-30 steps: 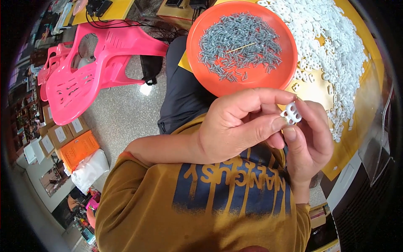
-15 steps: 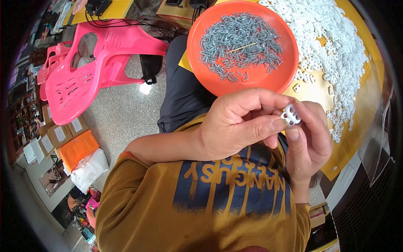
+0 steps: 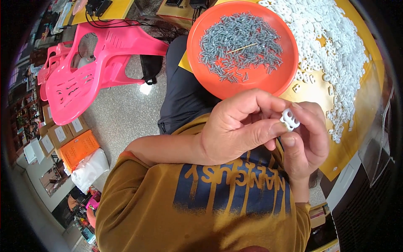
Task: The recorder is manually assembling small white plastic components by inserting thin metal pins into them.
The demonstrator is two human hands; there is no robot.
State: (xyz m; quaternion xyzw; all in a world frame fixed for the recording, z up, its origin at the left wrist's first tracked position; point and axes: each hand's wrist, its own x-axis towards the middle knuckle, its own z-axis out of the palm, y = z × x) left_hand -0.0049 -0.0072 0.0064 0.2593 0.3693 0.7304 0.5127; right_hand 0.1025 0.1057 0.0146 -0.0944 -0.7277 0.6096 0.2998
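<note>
— While both hands pinch that white plastic piece [image 3: 289, 119], what step is it?
— Fitting, I judge: my left hand [image 3: 239, 128] and right hand [image 3: 306, 143] meet on it, just below the orange dish [image 3: 281, 80]. Next calls for a screw [image 3: 239, 42] from above.

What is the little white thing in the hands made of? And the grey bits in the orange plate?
The white piece looks like smooth moulded plastic, matt white with holes. The grey bits seem to be metal, dull silvery and thin. The orange plate looks like glossy plastic.
</note>
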